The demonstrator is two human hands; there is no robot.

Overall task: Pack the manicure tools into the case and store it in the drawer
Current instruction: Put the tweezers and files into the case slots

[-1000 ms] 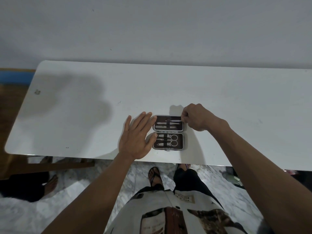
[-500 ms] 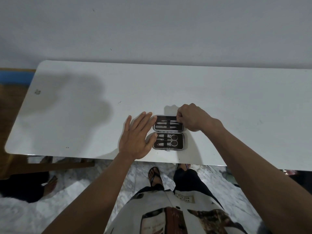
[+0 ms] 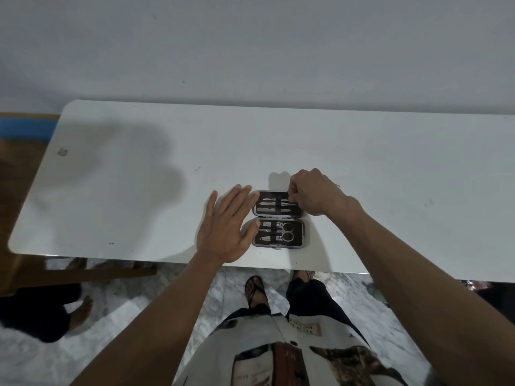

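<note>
A small manicure case [image 3: 303, 233] lies open flat near the front edge of the white table [image 3: 133, 196]. Its near half holds scissors [image 3: 288, 232] and clippers [image 3: 266, 232] under a strap. The far half holds thin metal tools [image 3: 271, 209] in two rows. My left hand [image 3: 223, 227] lies flat on the table with fingers spread, its fingertips touching the case's left edge. My right hand [image 3: 315, 193] is curled over the far half's right end, fingertips pinched at the end of the upper thin tool. No drawer is in view.
A grey wall stands right behind the table. The table's front edge runs just below the case. Below it are a marble floor, my sandalled feet [image 3: 255, 291], and another person's bare foot [image 3: 80, 310] at the left. A wooden piece stands at far left.
My right hand has slid left from beside the case onto the far half's right end. My left hand and the case have stayed in place.
</note>
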